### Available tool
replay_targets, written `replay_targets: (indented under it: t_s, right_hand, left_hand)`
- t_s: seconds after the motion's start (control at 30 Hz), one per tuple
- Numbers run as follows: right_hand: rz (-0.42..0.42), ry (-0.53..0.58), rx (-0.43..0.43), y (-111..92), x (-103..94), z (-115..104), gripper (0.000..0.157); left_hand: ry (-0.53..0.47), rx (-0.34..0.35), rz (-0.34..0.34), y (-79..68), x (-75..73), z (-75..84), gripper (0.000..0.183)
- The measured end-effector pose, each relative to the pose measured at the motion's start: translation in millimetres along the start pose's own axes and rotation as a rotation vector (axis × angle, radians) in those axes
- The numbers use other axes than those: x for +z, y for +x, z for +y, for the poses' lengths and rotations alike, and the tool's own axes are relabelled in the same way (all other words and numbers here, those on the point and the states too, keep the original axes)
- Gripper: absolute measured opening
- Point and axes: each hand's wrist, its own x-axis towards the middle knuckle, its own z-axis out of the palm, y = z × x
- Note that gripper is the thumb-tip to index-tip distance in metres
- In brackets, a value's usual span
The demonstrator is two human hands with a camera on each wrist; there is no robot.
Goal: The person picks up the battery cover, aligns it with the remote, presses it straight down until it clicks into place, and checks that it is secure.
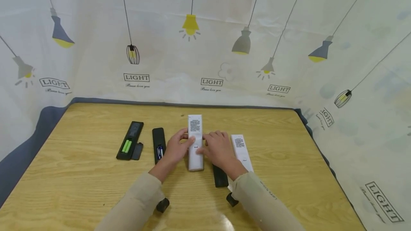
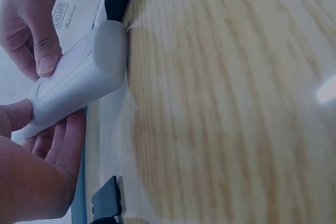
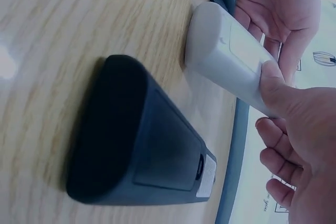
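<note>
Back side up, a white remote control (image 1: pixel 196 161) is held between both hands, its printed label toward the far end. My left hand (image 1: pixel 176 149) grips it from the left, thumb on the back and fingers underneath. From the other side my right hand (image 1: pixel 221 149) holds it, with the thumb (image 3: pixel 273 85) pressed on the back near the battery cover (image 3: pixel 244 45). The cover sits in place. Close by the right wrist lies a black remote control (image 3: pixel 163 145), back up with its cover on.
At left lies a black remote control (image 1: pixel 135 131) with green batteries (image 1: pixel 126 146) exposed and its loose cover (image 1: pixel 137 151) alongside. Another black remote control (image 1: pixel 158 136) shows blue batteries (image 1: pixel 160 152). A second white remote control (image 1: pixel 239 149) lies right of the right hand. Printed fabric (image 1: pixel 167 92) surrounds the wooden table (image 1: pixel 80 188).
</note>
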Motion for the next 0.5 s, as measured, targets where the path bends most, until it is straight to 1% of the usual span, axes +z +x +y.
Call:
replay_targets:
  t_s: [0.17, 0.27, 0.4, 0.5]
  right_hand:
    - [0.042, 0.045, -0.016, -4, -8.1, 6, 0.040]
    - [0.076, 0.076, -0.024, -7, -15.9, 11, 0.041]
    - [0.134, 0.081, -0.010, -10, -23.0, 21, 0.042]
    - [0.161, 0.068, 0.005, -13, -26.9, 29, 0.041]
  left_hand:
    - [0.011, 0.000, -0.016, -3.6, 1.6, 4.3, 0.048]
    - [0.017, -0.008, -0.028, -7.7, 2.9, 6.2, 0.047]
    - [0.056, -0.028, -0.040, -14.8, 5.0, 7.0, 0.043]
    - [0.093, -0.033, -0.042, -18.4, 6.8, 4.5, 0.040]
